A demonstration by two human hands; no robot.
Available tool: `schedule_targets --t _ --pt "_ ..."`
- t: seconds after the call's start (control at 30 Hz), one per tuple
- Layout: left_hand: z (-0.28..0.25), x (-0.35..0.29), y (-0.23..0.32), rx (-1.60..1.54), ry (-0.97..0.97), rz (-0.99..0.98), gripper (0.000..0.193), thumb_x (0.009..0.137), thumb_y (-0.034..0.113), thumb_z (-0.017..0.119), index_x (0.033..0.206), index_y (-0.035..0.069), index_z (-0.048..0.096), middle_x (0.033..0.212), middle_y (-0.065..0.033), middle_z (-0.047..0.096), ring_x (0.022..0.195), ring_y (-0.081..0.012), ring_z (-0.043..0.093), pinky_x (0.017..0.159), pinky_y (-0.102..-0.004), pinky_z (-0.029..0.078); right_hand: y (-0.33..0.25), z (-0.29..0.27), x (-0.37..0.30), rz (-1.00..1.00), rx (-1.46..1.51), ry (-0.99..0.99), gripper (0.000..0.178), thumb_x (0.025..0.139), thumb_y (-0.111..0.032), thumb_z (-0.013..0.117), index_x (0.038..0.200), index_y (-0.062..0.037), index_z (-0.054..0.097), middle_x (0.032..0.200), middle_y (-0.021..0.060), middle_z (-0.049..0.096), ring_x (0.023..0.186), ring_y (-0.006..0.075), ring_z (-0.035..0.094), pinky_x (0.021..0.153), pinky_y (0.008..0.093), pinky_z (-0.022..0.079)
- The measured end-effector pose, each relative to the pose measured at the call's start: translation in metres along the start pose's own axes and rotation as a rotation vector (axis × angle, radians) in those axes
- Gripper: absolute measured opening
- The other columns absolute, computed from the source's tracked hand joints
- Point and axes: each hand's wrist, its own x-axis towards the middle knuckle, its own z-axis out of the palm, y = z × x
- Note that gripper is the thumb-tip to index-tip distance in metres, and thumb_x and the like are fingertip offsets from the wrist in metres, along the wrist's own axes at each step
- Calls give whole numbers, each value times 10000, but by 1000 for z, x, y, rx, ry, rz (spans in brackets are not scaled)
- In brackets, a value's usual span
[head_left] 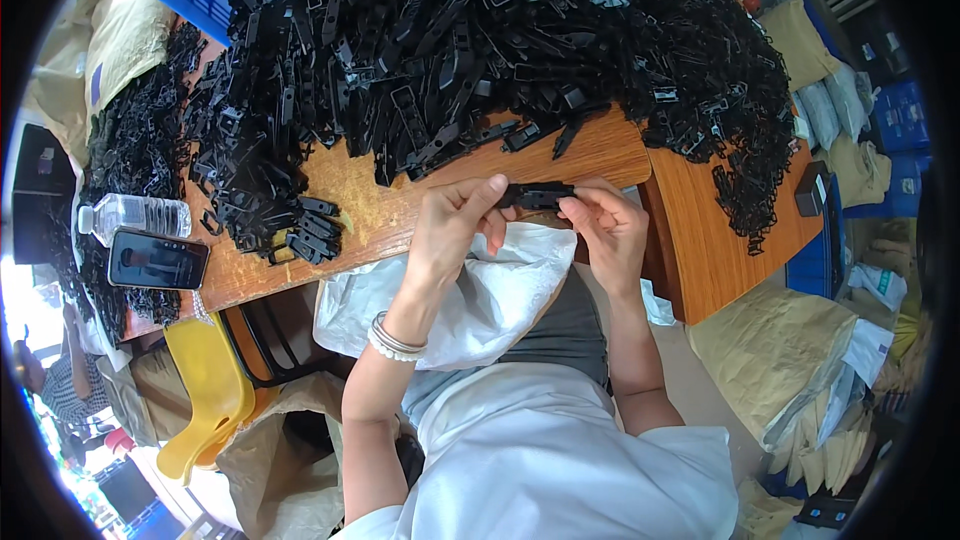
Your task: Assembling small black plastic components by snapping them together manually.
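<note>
Between my two hands, just over the near edge of the wooden table (385, 202), is a long black plastic part (540, 196) with small slots. My left hand (455, 225) pinches its left end between thumb and fingers. At the other end, my right hand (610, 230) grips it with thumb and forefinger. Below them a white plastic sheet or bag (450, 305) lies over my lap. Beyond my hands rises a big heap of similar black plastic parts (430, 40), some lying loose at its near side.
A smaller black pile (318, 230) lies left on the table. A clear bottle (140, 218) and a phone (160, 260) are at the far left. Below stands a yellow chair (210, 380). A small black box (812, 188) sits right; paper sacks (770, 355) stand on the floor.
</note>
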Motion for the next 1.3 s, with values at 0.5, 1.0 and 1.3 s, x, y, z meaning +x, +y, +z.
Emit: schedule_targets --t 0.5,1.0,1.3 --pt "24 -10 -2 135 -82 50 186 815 158 678 759 -14 636 618 29 530 543 -35 434 478 -194 326 -3 3 -11 74 49 2 155 736 17 691 858 64 609 768 47 573 644 91 550 574 209 441" --pt "38 56 0 1168 284 686 179 742 101 651 877 -16 638 844 -143 589 665 -339 584 607 -384 474 12 -19 -9 162 124 110 248 816 -51 635 1037 55 595 773 89 622 593 75 523 507 186 387" --pt "25 29 1 1094 210 701 156 720 63 647 836 -14 575 815 -144 571 655 -322 584 588 -378 466 22 -31 -4 193 19 0 190 805 0 615 980 73 602 838 70 569 677 115 585 532 205 419"
